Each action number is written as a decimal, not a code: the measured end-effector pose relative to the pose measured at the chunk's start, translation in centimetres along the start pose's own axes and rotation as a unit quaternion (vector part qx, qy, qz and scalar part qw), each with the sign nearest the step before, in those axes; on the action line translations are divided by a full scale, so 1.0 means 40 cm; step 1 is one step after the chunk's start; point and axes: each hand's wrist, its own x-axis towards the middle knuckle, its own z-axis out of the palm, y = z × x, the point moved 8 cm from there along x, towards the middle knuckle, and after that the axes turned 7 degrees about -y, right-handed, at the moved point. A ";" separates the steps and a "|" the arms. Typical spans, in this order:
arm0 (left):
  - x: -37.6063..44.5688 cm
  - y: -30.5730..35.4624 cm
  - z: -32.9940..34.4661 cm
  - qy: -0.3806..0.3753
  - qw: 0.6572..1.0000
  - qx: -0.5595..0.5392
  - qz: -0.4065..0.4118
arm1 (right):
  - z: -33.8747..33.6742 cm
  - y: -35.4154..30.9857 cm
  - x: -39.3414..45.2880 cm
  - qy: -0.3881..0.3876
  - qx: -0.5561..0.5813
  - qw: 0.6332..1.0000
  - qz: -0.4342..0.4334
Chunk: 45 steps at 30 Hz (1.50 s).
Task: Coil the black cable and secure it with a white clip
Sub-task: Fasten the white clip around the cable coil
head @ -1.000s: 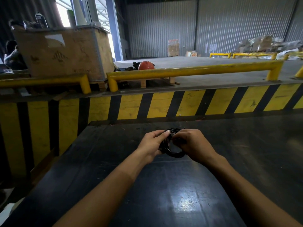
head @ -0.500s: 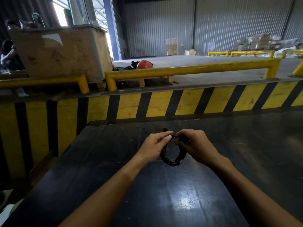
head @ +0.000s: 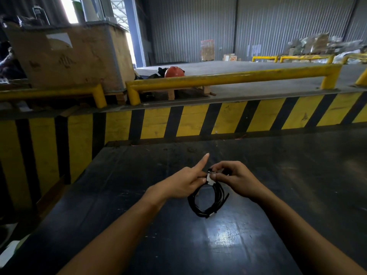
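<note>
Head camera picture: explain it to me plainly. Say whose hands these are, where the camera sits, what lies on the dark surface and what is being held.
There is no machine here. A person wears one wide-angle camera on the head, looking forward and down, so the two bare arms entering from the bottom are that person's own.

The left hand and the right hand meet above a dark, shiny table. Between them hangs a black cable already wound into a loop of several turns. At the top of the loop sits a small white clip, pinched by fingers of both hands; the left index finger points up, away from it. Whether the clip is fully closed cannot be told.

The loop's lower part is close to the table; whether it touches is unclear. Nothing else shows on the table. Behind it runs a yellow and black striped barrier.
</note>
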 end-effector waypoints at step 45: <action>0.114 -0.533 0.461 -0.010 0.860 -0.314 -0.402 | 0.299 0.674 -0.092 0.081 0.084 0.902 0.415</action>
